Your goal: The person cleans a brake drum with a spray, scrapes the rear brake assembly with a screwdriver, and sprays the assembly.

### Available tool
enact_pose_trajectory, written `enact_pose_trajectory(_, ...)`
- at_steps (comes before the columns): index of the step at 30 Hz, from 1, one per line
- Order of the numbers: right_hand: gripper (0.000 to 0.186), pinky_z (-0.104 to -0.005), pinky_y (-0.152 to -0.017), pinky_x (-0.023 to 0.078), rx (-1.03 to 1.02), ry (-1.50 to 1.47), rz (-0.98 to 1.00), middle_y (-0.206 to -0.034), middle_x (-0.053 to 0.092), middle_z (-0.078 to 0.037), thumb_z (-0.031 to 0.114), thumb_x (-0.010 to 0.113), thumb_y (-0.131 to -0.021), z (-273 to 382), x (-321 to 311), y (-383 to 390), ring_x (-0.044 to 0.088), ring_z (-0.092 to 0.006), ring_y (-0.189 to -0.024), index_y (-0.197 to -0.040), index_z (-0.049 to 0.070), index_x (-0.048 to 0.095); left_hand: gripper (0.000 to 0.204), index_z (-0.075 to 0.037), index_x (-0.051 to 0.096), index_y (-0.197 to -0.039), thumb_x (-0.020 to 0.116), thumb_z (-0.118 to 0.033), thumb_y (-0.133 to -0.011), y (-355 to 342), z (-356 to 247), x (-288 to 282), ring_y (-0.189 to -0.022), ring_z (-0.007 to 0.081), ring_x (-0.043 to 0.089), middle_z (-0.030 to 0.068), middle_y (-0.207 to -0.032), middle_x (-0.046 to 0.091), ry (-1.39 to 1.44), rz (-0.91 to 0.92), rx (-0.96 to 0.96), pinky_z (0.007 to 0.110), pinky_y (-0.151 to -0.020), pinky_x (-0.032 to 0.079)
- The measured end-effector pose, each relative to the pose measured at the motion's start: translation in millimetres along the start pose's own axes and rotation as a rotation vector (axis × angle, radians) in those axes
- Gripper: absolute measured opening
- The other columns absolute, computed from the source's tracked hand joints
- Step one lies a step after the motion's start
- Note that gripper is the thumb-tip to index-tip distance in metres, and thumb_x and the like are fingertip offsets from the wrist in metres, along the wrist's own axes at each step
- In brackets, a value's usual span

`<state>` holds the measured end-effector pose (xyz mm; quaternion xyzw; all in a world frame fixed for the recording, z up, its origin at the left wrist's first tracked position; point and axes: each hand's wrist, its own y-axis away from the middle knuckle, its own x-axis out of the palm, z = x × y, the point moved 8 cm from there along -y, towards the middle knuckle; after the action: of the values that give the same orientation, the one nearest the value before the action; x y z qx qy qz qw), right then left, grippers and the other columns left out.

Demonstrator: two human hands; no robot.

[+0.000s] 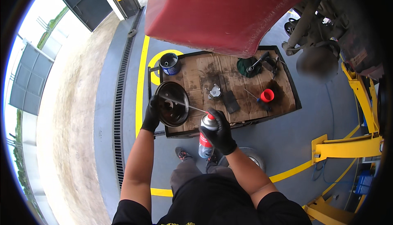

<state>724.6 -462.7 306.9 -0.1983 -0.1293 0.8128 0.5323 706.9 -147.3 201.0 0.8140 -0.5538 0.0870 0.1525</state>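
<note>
My left hand [151, 115], in a black glove, grips the rim of a dark round brake drum [172, 117] and holds it tilted, its hollow side facing me. My right hand [220, 135], also gloved in black, is wrapped round a spray can [206, 146] with a red and silver body and a red top. From the can's nozzle a thin pale streak reaches into the drum; I cannot tell how much of it is straw and how much spray. Both things are held above the near left part of a cardboard-covered work table [196, 67].
On the table are a blue can [169, 64], a small silvery metal part [214, 91], a dark flat pad [231, 102], a red cup [267, 95] and a green cloth [245, 67]. A raised red car body [213, 16] overhangs the far side. Yellow lift arms [348, 148] stand right.
</note>
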Motion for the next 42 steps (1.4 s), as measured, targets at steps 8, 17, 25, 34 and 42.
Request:
enact_pose_trajectory(8,0.071,-0.0415,-0.09,0.053,-0.032,0.091,0.287,-0.114,0.06,-0.017,0.014,0.085,-0.074,12,-31,8,0.063,-0.0343,-0.104,-0.138,0.009,0.054,0.052,-0.005,0.056,-0.135,0.046,-0.046,-0.106,13,6,-4,-0.116,0.0178,0.058,0.0085,-0.128,0.061,-0.038,0.057,-0.018,0.032,-0.103,0.045)
enact_pose_trajectory(17,0.088,-0.0436,-0.099,0.049,-0.045,0.391,-0.251,-0.129,0.055,-0.02,0.026,0.089,-0.075,-25,-156,-33,0.059,-0.0328,-0.115,-0.144,-0.003,0.043,0.065,0.002,0.047,-0.147,0.07,-0.023,-0.091,39,-40,78,-0.127,0.0213,0.056,0.0137,-0.138,0.059,-0.269,0.074,0.156,0.036,-0.108,0.043)
enact_pose_trajectory(25,0.094,-0.0454,-0.107,0.044,-0.111,0.498,-0.206,-0.138,0.052,-0.023,0.027,0.09,-0.073,-87,-158,-72,0.053,-0.0394,-0.127,-0.148,0.001,0.04,0.08,0.003,0.045,-0.148,0.082,-0.022,-0.082,19,-17,130,-0.121,0.0201,0.061,0.0127,-0.134,0.064,-0.42,0.113,0.064,0.032,-0.103,0.045)
enact_pose_trajectory(34,0.064,-0.0457,-0.108,0.043,-0.262,0.485,-0.04,-0.137,0.053,-0.021,0.024,0.079,-0.087,9,-90,-42,0.052,-0.0378,-0.129,-0.138,0.0,0.048,0.079,0.002,0.043,-0.149,0.08,-0.01,-0.08,35,-21,137,-0.125,0.0191,0.058,0.0149,-0.14,0.059,-0.475,0.13,0.224,0.034,-0.105,0.046)
enact_pose_trajectory(42,0.047,-0.0427,-0.105,0.045,-0.099,0.239,-0.098,-0.129,0.057,-0.019,0.02,0.075,-0.09,-6,-35,-54,0.055,-0.036,-0.125,-0.129,0.001,0.056,0.076,-0.012,0.062,-0.133,0.086,-0.04,-0.066,73,-95,173,-0.116,0.0443,0.053,0.0167,-0.119,0.058,-1.49,0.33,0.903,0.057,-0.106,0.042)
